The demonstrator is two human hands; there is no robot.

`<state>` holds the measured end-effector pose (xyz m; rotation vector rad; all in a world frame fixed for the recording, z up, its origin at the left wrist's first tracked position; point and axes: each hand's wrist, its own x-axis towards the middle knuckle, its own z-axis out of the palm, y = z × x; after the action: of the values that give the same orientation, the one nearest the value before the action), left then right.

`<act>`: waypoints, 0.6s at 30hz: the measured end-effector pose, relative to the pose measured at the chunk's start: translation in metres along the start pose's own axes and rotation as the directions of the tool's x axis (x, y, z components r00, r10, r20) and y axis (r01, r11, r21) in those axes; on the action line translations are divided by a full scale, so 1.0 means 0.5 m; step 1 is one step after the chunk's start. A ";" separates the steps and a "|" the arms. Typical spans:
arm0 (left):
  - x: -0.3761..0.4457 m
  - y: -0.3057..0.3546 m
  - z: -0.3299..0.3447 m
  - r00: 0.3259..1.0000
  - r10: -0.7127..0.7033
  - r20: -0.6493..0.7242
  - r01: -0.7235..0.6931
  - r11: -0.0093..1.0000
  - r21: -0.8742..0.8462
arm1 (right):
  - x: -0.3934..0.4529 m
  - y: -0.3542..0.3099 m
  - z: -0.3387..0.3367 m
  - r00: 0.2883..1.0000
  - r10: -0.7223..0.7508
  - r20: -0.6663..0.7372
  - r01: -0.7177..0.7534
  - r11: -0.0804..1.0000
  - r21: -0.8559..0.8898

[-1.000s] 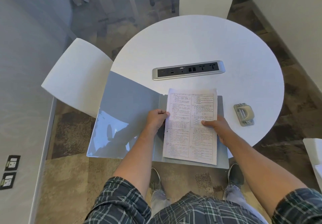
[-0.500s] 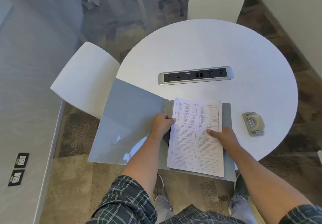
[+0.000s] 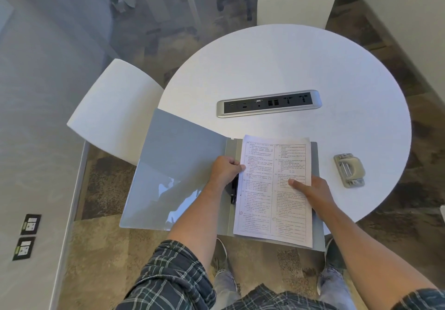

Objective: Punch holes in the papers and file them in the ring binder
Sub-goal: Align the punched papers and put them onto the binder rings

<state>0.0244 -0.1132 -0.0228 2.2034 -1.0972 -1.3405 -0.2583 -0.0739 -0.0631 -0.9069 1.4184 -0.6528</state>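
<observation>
Left hand (image 3: 225,168) pinches papers' (image 3: 273,189) left edge over open ring binder (image 3: 178,165). Right hand (image 3: 310,189) flat on sheet, fingers straight. Hole punch (image 3: 349,170) at 3 o'clock.

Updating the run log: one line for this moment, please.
stage: filing | left hand: grips papers edge | right hand: presses papers | ring binder: open | hole punch: idle

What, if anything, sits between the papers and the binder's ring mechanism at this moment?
Only the left hand does: it grips the papers' left edge right over the dark ring mechanism at the spine of the open binder. The right hand presses the sheets flat. The hole punch lies apart, to the right.
</observation>
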 end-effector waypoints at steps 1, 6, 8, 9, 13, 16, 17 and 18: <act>0.001 0.000 -0.003 1.000 -0.001 0.010 0.001 1.000 -0.005 | 0.001 0.000 0.000 1.000 0.004 -0.002 -0.004 1.000 -0.005; 0.004 -0.003 -0.015 0.998 -0.006 0.055 0.007 1.000 -0.024 | 0.000 -0.002 -0.001 1.000 0.005 0.000 -0.005 1.000 0.002; 0.003 -0.001 -0.014 0.999 -0.011 0.049 0.012 1.000 -0.016 | -0.001 -0.002 -0.002 1.000 0.000 0.008 0.000 1.000 0.016; 0.003 0.001 -0.013 0.999 -0.014 0.044 0.015 1.000 -0.009 | -0.001 -0.002 -0.002 1.000 -0.002 0.010 0.002 1.000 0.022; -0.001 0.008 -0.005 1.000 -0.029 0.008 0.029 0.999 0.021 | 0.000 0.002 -0.004 1.000 0.017 0.001 -0.017 0.999 0.044; -0.006 0.010 0.004 0.999 -0.032 -0.013 0.033 0.998 0.045 | 0.000 0.005 -0.006 1.000 0.028 0.005 -0.028 0.999 0.038; -0.008 0.010 0.007 0.999 -0.034 -0.021 0.035 0.998 0.057 | 0.001 0.006 -0.006 1.000 0.029 0.007 -0.029 0.999 0.031; -0.010 0.009 0.009 0.999 -0.035 -0.032 0.037 0.997 0.067 | 0.002 0.007 -0.006 0.999 0.032 0.007 -0.032 0.999 0.022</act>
<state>0.0171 -0.1119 -0.0193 2.2950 -1.1126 -1.2981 -0.2615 -0.0732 -0.0663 -0.8663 1.4143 -0.6398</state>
